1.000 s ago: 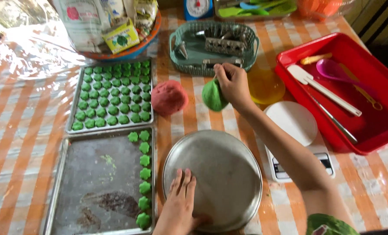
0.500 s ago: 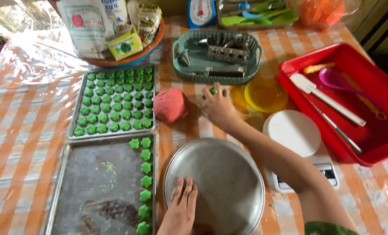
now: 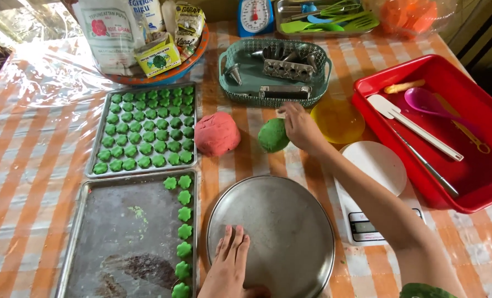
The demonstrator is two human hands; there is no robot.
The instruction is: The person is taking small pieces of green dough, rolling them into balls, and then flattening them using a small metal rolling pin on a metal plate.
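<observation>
- Right hand cups fingers against green dough ball, beside pink dough ball
- Left hand lies flat, fingers together, on round metal tray

Lying on the checked cloth just beside a pink dough lump: a round green dough ball, touching right-hand fingers.

Bare forearms; a green sleeve edge on the right arm
</observation>
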